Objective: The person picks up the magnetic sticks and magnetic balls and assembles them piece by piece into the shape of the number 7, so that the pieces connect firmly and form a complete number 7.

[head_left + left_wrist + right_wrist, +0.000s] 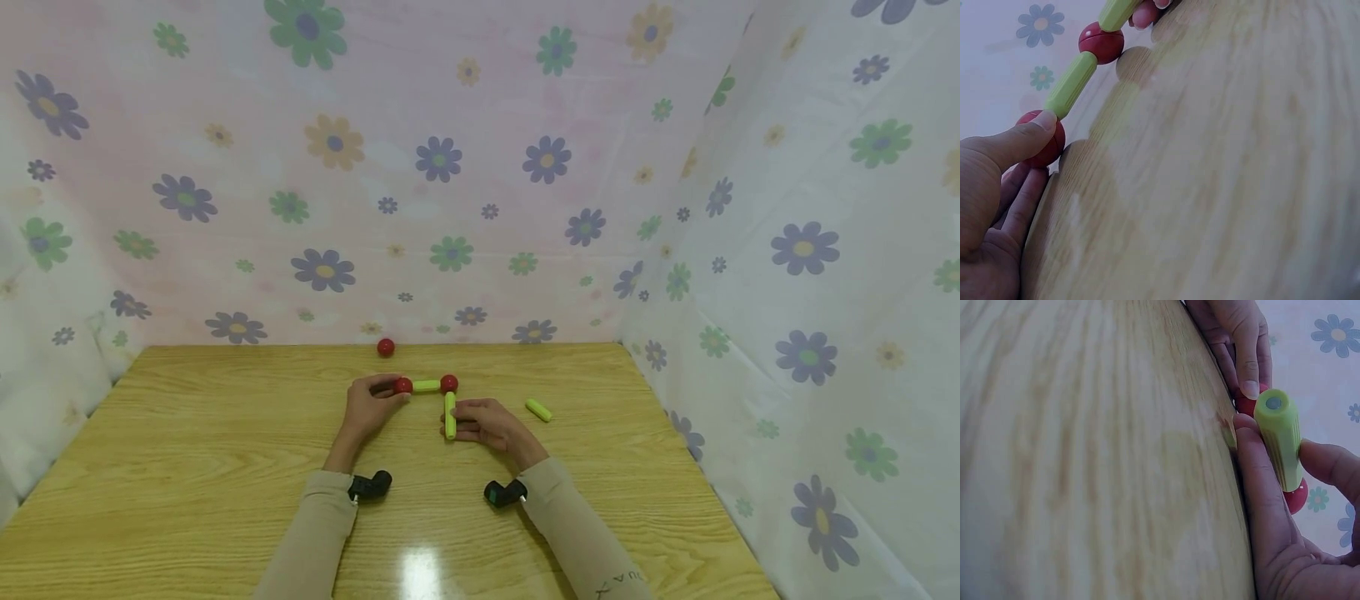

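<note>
My left hand [372, 407] grips a red ball [1054, 145] between thumb and fingers. From that ball a yellow-green rod [427, 386] runs right to a second red ball [448, 383]. Another yellow-green rod [450, 421] extends from the second ball toward me, and my right hand [491, 425] pinches it between thumb and fingers. In the right wrist view this rod's near end [1274, 404] shows a round grey metal spot. The fingers [1260, 481] of the right hand lie along the rod's side, close to the table.
A loose red ball [386, 347] sits at the table's back edge. Right of my right hand lies a loose yellow-green rod [538, 410]. The wooden table [225, 467] meets flower-printed cloth [487, 167] at the back and sides.
</note>
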`<state>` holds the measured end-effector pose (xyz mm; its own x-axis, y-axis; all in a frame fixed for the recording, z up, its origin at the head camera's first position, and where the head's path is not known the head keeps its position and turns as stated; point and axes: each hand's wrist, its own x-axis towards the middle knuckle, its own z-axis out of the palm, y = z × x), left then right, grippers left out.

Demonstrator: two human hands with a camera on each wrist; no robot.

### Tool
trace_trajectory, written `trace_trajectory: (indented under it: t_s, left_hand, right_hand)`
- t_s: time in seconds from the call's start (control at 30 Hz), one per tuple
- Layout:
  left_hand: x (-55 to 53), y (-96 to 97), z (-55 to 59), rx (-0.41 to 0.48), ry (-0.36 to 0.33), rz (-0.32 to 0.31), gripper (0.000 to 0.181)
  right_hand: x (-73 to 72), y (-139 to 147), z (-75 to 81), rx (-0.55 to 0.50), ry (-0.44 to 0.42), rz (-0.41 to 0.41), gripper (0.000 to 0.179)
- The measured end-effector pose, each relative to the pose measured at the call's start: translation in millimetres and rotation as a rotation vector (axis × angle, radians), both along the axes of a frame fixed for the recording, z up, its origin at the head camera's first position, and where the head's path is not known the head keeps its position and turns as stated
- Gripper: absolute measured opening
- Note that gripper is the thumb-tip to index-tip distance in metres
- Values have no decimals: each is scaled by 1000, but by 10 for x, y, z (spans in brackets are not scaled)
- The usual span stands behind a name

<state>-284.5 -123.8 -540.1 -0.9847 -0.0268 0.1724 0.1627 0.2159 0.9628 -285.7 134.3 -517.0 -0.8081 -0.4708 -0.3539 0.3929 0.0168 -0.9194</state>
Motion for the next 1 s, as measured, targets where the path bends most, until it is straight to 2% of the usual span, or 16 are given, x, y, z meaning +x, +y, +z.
trace_trajectory:
  t_s: [1.0]
  left_hand:
    - [4,1,9,-8,19,-4,42]
  right_hand:
    - [-35,22,-19,-41,-10,8,50]
